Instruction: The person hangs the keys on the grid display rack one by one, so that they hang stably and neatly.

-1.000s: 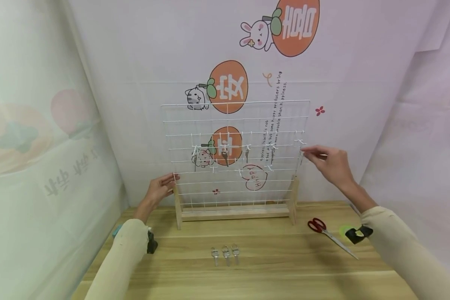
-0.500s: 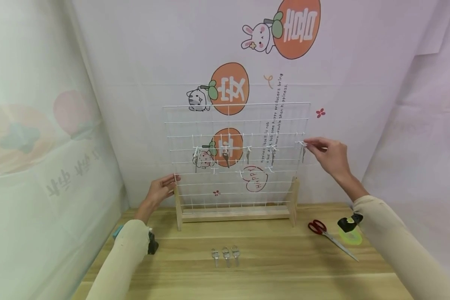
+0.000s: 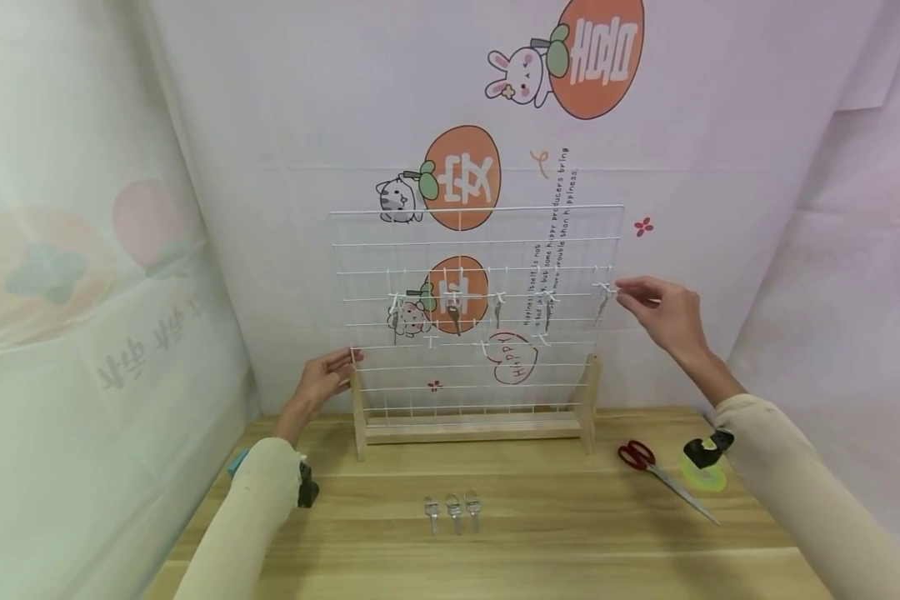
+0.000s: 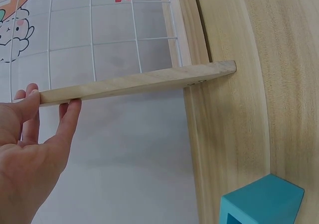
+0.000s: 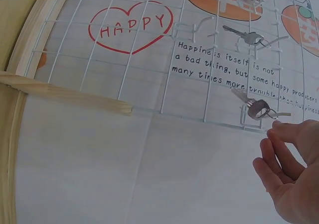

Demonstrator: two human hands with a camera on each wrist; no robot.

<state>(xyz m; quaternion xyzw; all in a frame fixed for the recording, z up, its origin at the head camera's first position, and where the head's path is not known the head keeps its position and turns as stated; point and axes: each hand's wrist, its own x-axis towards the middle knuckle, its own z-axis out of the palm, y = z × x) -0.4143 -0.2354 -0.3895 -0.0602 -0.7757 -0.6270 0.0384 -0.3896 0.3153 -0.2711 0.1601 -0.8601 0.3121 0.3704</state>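
A white wire grid (image 3: 412, 243) stands upright in a wooden stand (image 3: 472, 432). My left hand (image 3: 318, 383) grips its left side; in the left wrist view the fingers and thumb pinch the end of the wooden upright (image 4: 134, 83). At the grid's right edge a key (image 5: 258, 108) hangs by its ring from a white hook. Right beside that hook is my right hand (image 5: 289, 167), thumb and forefinger close together, their tips right at the hook's end. Several more keys (image 5: 253, 38) hang in the same row, and some lower hooks (image 3: 543, 339) carry nothing.
Three keys with rings (image 3: 454, 510) lie on the wooden table (image 3: 540, 542) before the stand. Red-handled scissors (image 3: 677, 489) lie to the right. A teal box (image 4: 269, 199) sits beyond the left upright. A printed cloth (image 3: 285, 275) hangs behind the grid.
My right hand rose to the rightmost hook with the key, then drew slightly back to the right. The key now hangs there, tilted differently. My left hand keeps its place.
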